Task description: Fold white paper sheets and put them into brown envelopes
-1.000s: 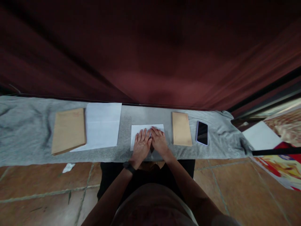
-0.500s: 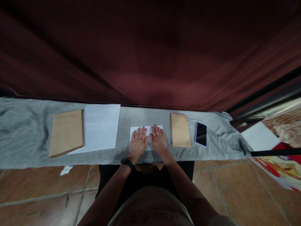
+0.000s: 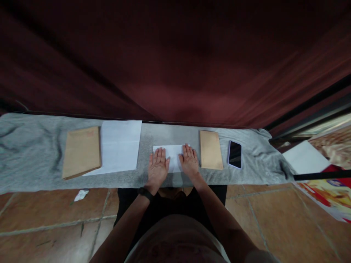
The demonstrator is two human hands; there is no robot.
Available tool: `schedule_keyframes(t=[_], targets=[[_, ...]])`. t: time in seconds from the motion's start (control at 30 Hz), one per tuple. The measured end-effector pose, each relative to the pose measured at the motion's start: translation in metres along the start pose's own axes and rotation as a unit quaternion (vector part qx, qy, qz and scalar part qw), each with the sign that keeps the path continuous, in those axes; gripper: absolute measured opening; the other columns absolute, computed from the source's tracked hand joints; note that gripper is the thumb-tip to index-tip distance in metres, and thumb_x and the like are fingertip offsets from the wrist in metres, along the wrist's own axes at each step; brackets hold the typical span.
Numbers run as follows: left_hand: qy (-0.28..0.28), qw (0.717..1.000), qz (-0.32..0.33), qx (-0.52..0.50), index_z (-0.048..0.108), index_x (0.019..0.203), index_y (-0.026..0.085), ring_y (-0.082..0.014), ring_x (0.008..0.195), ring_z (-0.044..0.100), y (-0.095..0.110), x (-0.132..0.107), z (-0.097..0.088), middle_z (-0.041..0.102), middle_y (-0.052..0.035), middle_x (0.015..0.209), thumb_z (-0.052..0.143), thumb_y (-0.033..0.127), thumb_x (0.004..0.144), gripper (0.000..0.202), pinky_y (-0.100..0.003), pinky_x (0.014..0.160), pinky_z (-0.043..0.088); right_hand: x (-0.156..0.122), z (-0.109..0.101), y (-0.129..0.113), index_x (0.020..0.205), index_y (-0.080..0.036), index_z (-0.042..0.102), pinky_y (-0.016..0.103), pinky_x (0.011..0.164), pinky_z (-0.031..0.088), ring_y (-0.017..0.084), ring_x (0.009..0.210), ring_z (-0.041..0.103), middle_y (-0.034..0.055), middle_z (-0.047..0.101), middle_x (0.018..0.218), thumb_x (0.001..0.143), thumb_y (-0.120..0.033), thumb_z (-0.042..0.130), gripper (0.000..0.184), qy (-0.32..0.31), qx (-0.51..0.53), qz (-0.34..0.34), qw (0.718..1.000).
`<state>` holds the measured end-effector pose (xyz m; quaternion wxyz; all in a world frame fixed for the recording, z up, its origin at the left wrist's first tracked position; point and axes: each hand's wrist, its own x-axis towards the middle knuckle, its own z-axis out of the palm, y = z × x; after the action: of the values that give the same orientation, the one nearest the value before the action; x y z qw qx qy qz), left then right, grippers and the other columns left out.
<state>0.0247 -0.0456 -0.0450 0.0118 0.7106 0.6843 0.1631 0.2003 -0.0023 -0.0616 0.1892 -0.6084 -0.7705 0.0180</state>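
A white sheet of paper (image 3: 174, 157), which looks folded, lies flat on the grey cloth between my hands. My left hand (image 3: 158, 167) rests palm down on its left end, fingers stretched out; a dark band circles that wrist. On the right end lies my right hand (image 3: 189, 160), flat as well, with its fingers pointing away from me. Both hands cover the ends of the paper. Just right of my right hand is a brown envelope (image 3: 211, 149). Larger white sheets (image 3: 120, 146) lie to the left, partly under a stack of brown envelopes (image 3: 82, 153).
A phone (image 3: 235, 154) with a pale purple edge lies right of the single envelope. Grey cloth (image 3: 35, 153) covers the narrow table. Behind it rises a dark red surface (image 3: 175, 98). A white board (image 3: 305, 157) and a printed box (image 3: 330, 193) stand at the far right.
My hands have slid apart along the paper, left hand to the left and right hand to the right, baring its middle. The view has shifted slightly.
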Motion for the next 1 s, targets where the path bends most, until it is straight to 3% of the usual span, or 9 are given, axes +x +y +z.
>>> schedule_keyframes(t=[0.1,0.2,0.37,0.5,0.7,1.0], targets=[[-0.044,0.997,0.065,-0.02,0.04,0.159,0.011,-0.027,0.157,0.029,0.023,-0.008,0.002,0.038,-0.0126,0.166,0.031,0.038,0.107,0.059,-0.05,0.13,0.023,0.0,-0.001,-0.001,0.159,-0.007,0.04,0.05,0.125,0.025,0.031,0.152,0.038,0.0176,0.041,0.164,0.109,-0.036,0.039,0.057,-0.007,-0.002,-0.007,1.0],[-0.061,0.995,0.077,-0.018,0.041,0.158,0.01,-0.0282,0.157,0.03,0.031,-0.016,0.003,0.038,-0.0132,0.166,0.033,0.039,0.106,0.06,-0.05,0.13,0.024,-0.001,-0.002,0.0,0.16,-0.007,0.038,0.051,0.125,0.025,0.031,0.152,0.038,0.0181,0.04,0.164,0.109,-0.036,0.037,0.059,-0.013,-0.001,-0.007,1.0],[-0.048,0.997,0.061,-0.006,0.04,0.159,0.009,-0.0276,0.156,0.032,0.011,-0.022,-0.004,0.036,-0.0139,0.166,0.032,0.037,0.106,0.06,-0.05,0.129,0.024,0.001,-0.003,-0.002,0.158,-0.004,0.039,0.051,0.125,0.026,0.03,0.152,0.039,0.0208,0.041,0.163,0.108,-0.036,0.039,0.059,-0.009,0.005,0.015,1.0],[-0.04,0.998,0.058,-0.003,0.04,0.159,0.011,-0.0278,0.156,0.031,0.0,-0.023,-0.009,0.038,-0.0135,0.165,0.032,0.037,0.105,0.06,-0.051,0.129,0.024,0.002,-0.005,-0.018,0.156,-0.002,0.041,0.053,0.126,0.024,0.031,0.153,0.037,0.023,0.04,0.163,0.108,-0.034,0.04,0.057,-0.007,0.015,0.039,0.999],[-0.047,0.997,0.06,0.002,0.042,0.158,0.01,-0.0269,0.157,0.029,0.0,-0.024,-0.01,0.039,-0.0125,0.165,0.032,0.031,0.104,0.059,-0.049,0.129,0.023,-0.002,-0.001,-0.047,0.157,-0.011,0.043,0.047,0.128,0.023,0.026,0.154,0.036,0.0139,0.039,0.166,0.109,-0.034,0.038,0.054,-0.062,0.054,-0.04,0.996],[-0.037,0.998,0.055,-0.014,0.038,0.161,0.014,-0.0275,0.157,0.031,-0.001,-0.024,-0.006,0.039,-0.0119,0.165,0.034,0.037,0.105,0.061,-0.051,0.129,0.023,-0.01,-0.004,-0.035,0.159,-0.011,0.041,0.049,0.126,0.025,0.028,0.154,0.035,0.0158,0.038,0.166,0.109,-0.036,0.041,0.056,-0.043,0.031,-0.023,0.998]])
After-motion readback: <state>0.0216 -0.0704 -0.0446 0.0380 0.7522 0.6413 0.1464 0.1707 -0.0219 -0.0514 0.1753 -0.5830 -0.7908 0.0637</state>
